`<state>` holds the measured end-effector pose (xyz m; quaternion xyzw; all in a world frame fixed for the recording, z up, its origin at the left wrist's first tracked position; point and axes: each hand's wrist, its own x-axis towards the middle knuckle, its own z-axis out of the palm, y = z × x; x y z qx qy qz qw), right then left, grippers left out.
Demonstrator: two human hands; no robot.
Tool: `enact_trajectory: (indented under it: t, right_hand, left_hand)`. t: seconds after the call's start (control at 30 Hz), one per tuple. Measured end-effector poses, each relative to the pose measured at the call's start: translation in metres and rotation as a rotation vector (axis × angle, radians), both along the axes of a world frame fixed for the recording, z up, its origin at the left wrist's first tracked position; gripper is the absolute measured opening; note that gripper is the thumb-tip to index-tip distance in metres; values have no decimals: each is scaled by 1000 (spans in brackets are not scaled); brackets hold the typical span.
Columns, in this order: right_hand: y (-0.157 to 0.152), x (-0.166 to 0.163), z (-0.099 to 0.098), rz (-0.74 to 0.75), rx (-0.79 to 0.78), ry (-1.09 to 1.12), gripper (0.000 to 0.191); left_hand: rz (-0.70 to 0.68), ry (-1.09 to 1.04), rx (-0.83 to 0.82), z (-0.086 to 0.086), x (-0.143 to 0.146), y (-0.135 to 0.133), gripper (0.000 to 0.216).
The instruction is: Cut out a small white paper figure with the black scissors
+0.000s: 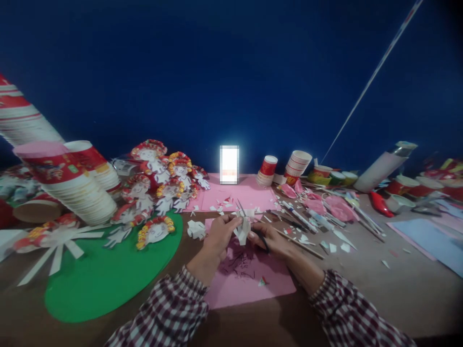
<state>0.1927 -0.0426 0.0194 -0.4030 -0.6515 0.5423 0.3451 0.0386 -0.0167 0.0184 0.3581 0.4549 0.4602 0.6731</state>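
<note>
A brown worktop (361,274) carries a green sheet (108,284) toward its near left corner and a pink sheet (253,295) midway along its near edge. Above the pink sheet, the right hand's (274,241) fingers grip scissors (241,208); the left hand's (217,238) pinch a white paper cutout (242,234) (its outline slightly blurred).

Sleeves (170,308) show maroon-and-white checks, the cutout (243,234) white, the sheet (249,291) pink, the mat (115,284) green, the wall (173,72) deep blue.

Leaning cup stack (25,115), behind-left of green mat (108,289): cut off.
Scissors (242,210), right of mat: handles partly hidden.
Bright rectangle (229,164), beyond mat: pixelated.
</note>
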Motion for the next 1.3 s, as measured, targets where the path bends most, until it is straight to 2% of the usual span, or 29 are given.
enact_trajectory:
  t: [0.2,0.37,0.63,0.8,1.0,1.13,1.3]
  right_hand:
    - [-3,-4,3,-8,-76,32,51]
    - [-4,-6,4,-47,-85,42,51]
    - [-5,-9,-1,-77,-84,97,46]
    - [-6,-10,-6,-85,-176,138,43]
    - [-3,-6,-5,-83,-79,77,41]
    - [-3,-5,-2,-76,-70,56,43]
    - [-4,-4,-3,-66,-75,55,39]
  left_hand:
    - [2,-11,2,3,0,0,22]
    - [25,-3,-6,1,1,0,22]
    - [4,-112,0,-6,3,-2,25]
    - [21,-138,4,-7,5,-2,25]
    - [13,-126,-4,-2,5,-3,28]
    - [60,-75,-17,-2,4,-2,33]
    - [47,-67,19,-2,3,-1,31]
